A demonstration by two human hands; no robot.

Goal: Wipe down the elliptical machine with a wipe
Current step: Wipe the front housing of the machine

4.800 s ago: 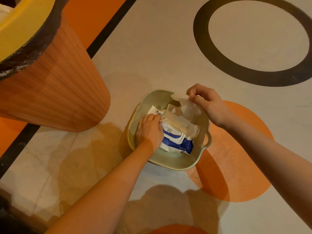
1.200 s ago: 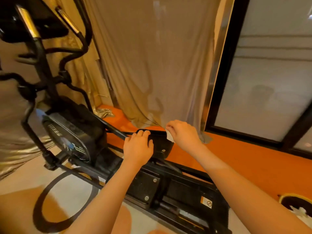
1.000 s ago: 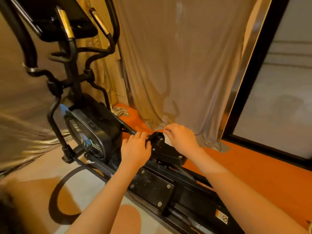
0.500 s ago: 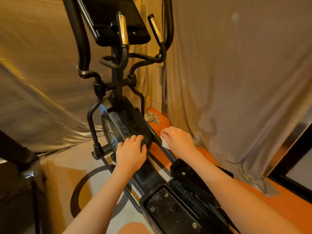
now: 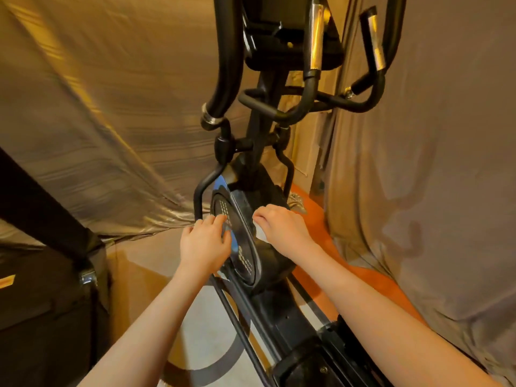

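Both bare forearms extend forward, roughly parallel. Left hand (image 5: 206, 243) lies palm down, fingers straight and slightly spread, pressing flat. Right hand (image 5: 282, 224) is knuckles up, fingers curled under, gripping a white wipe (image 5: 260, 232).

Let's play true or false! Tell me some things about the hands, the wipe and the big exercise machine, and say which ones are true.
1. The right hand is pressing a white wipe on the machine's black housing. True.
2. The left hand is holding the wipe. False: it holds nothing and rests with spread fingers on the round side cover.
3. Both hands are up on the silver handlebar grips. False: the grips are above, untouched; both hands are low, on the machine's body.
4. Curtains hang behind the elliptical machine. True.
5. The floor beside the machine, under the right arm, is orange. True.
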